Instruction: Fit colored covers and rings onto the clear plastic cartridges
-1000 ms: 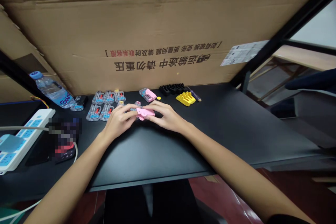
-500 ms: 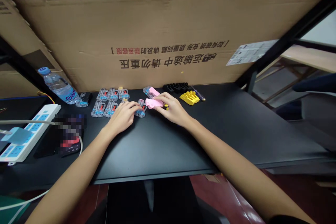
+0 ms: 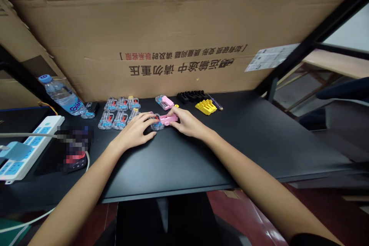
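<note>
Near the middle of the black table, my left hand has its fingers and thumb about a small clear plastic piece with blue and red parts inside. My right hand pinches a pink plastic part, whose left end meets the clear piece. Whether the two are joined I cannot tell. Just behind them lies another clear piece with a pink part on it. A small yellow part shows beside my right fingertips. Several similar clear pieces lie in two rows left of my left hand, some partly hidden by it.
Black parts and yellow parts lie at the back right, with a pen-like object alongside. A water bottle leans at the left, near a white power strip and cables. Cardboard stands behind the table.
My right hand has brought the pink part slightly down against the clear piece. My left thumb now shows at the clear piece's near side. The view has shifted a little.
</note>
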A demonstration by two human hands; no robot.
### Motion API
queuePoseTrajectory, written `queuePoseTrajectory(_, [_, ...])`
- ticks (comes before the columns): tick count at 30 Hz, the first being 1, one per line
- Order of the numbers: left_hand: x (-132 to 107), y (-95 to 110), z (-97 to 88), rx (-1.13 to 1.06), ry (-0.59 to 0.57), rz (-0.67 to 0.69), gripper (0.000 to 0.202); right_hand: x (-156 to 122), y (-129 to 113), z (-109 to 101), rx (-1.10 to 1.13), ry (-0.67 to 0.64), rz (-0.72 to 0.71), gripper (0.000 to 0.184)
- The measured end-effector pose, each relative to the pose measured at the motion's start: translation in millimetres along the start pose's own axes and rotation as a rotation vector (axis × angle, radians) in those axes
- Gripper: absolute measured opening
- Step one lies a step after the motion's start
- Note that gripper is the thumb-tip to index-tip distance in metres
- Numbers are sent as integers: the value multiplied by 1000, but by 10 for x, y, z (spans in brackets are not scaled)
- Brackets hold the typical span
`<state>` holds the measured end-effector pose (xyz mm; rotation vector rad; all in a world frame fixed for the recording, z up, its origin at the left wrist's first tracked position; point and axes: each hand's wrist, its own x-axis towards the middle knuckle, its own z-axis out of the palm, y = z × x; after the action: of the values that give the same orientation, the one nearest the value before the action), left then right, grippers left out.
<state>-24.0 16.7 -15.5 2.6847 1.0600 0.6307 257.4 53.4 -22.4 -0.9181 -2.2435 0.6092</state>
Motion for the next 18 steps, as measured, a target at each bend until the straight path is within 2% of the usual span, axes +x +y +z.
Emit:
queuePoseTrajectory(4, [15, 47, -48, -52, -12, 14, 34, -8, 42, -5, -34, -8, 22, 31])
queuePoseTrajectory(7, [17, 105, -79, -88, -42, 21, 37, -4, 80, -3, -23, -1, 36, 45])
queuePoseTrajectory(11, [13, 135, -58, -106, -47, 23, 41, 4, 90, 11, 5, 8, 15, 41])
queuePoseTrajectory(18, [17, 203, -59, -111, -61, 16, 34, 4, 34, 22, -13, 58, 18, 41])
